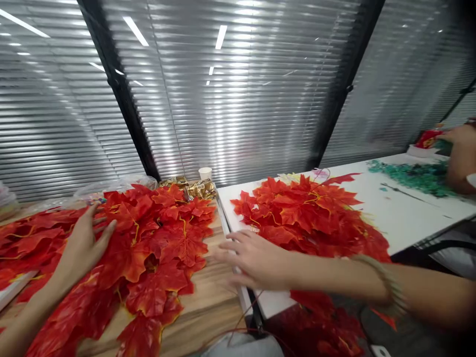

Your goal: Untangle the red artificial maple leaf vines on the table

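A big heap of red artificial maple leaves (148, 248) covers the wooden table (208, 307) on the left. My left hand (84, 245) lies flat on this heap with fingers spread. A second heap of red leaves (308, 213) sits on the white table (401, 213) to the right. My right hand (253, 260), a bracelet on its wrist, hovers over the gap between the two tables with fingers stretched toward the left heap; it is motion-blurred and holds nothing that I can see.
A small white paper cup (205, 173) and gold wrappers (197, 188) stand at the back by the window blinds. Green bits (412, 176) lie on the white table's far right, where another person's arm (459, 158) reaches in. Clear plastic bags (119, 184) lie behind the left heap.
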Demonstrator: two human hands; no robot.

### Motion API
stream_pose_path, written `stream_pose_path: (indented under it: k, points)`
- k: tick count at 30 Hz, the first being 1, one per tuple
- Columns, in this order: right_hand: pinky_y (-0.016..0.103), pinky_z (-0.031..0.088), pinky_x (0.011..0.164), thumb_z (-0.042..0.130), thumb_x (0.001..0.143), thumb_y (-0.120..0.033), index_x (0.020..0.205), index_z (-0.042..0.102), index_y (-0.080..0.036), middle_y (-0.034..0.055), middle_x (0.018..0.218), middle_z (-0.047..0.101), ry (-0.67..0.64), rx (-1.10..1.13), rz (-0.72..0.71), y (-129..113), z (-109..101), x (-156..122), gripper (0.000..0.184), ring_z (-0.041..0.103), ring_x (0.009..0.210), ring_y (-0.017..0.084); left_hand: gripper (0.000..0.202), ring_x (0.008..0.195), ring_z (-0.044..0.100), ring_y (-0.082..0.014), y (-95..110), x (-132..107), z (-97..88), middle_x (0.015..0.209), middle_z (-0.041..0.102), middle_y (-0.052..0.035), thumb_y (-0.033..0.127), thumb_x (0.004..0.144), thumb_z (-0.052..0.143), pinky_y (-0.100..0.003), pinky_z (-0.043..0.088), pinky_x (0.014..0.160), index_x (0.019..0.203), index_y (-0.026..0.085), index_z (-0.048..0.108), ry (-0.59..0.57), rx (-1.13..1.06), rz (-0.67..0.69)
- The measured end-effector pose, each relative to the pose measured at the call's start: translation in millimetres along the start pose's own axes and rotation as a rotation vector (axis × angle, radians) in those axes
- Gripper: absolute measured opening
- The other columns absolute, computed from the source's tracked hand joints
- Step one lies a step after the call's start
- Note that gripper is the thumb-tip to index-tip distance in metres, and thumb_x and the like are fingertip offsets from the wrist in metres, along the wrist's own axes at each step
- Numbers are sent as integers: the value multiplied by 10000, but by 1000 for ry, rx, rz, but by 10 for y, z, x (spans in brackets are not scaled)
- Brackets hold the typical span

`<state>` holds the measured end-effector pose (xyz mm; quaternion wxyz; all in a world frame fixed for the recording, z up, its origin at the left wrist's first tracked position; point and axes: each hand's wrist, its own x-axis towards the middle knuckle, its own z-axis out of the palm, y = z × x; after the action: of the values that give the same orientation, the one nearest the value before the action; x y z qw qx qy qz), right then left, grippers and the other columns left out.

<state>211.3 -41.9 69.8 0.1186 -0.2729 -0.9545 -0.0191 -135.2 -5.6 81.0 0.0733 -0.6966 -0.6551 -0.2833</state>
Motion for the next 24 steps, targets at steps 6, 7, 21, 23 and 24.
stream_pose_path:
  k: [6, 7, 21, 23, 24]
  points:
    - [594, 193, 1005, 471, 863, -300, 1313, 372, -327, 43, 1393, 351, -75, -247, -57, 229, 346, -799, 461, 259, 1292, 308, 416, 1286, 264, -328, 406, -359, 313, 1399, 262, -177, 255, 901, 386, -493, 275, 1030, 1274, 97, 292, 52, 120, 381]
    - [600, 185, 1005, 495, 847, -233, 1305, 383, -331, 36, 1394, 352, -76, -277, -43, 334, 404, -837, 482, 252, 1297, 306, 387, 1293, 251, -330, 530, -414, 311, 1402, 261, -172, 232, 900, 389, -523, 253, 1030, 1261, 114, 319, 25, 148, 443]
    - [548, 313, 986, 609, 780, -331, 1123, 582, -261, 72, 1263, 514, 19, -136, 70, -55, -98, -781, 351, 409, 1200, 303, 252, 820, 609, -132, 580, -1840, 35, 845, 693, -12, 71, 809, 394, -239, 377, 942, 895, 220, 578, -189, -55, 852]
    - [447, 344, 1020, 510, 857, -292, 1182, 532, -214, 65, 1230, 544, 207, 25, -27, -380, -390, -809, 335, 431, 1196, 229, 241, 702, 598, -123, 684, -2112, 75, 778, 683, 15, 119, 826, 392, -240, 391, 913, 869, 248, 590, -290, -131, 749]
    - [405, 375, 1010, 497, 866, -289, 1209, 504, -173, 85, 1222, 549, 288, 121, -104, -531, -516, -846, 362, 443, 1189, 213, 210, 734, 600, -134, 734, -2237, 103, 812, 685, 7, 173, 829, 421, -241, 405, 893, 916, 254, 594, -396, -133, 747]
